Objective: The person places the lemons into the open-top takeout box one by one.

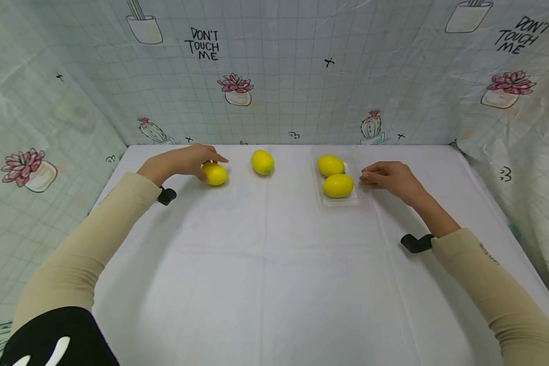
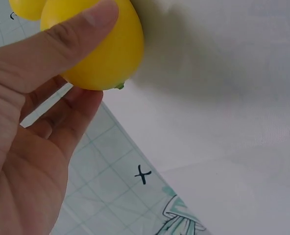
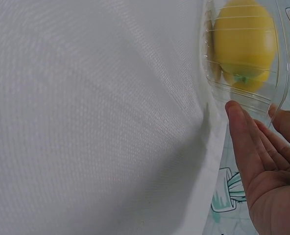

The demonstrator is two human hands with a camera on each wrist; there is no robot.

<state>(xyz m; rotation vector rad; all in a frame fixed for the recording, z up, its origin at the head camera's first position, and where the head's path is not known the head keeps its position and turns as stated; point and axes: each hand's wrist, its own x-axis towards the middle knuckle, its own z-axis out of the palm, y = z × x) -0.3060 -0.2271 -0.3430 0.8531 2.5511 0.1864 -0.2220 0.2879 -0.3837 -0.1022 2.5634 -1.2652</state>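
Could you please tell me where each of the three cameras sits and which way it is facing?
Head: above, facing forward and down at the table; both sleeves, left hand, right hand.
Left wrist: by the palm, facing the gripped lemon; thumb, fingers.
Right wrist: by the palm, facing the clear tray; fingertips.
Shared: head and left wrist both show that lemon.

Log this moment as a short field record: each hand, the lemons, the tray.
left hand: grips the leftmost lemon, thumb over it
right hand: fingertips at the clear plastic tray, right edge
loose lemon: alone on the white tablecloth, between the hands
tray contents: two lemons, far lemon and near lemon
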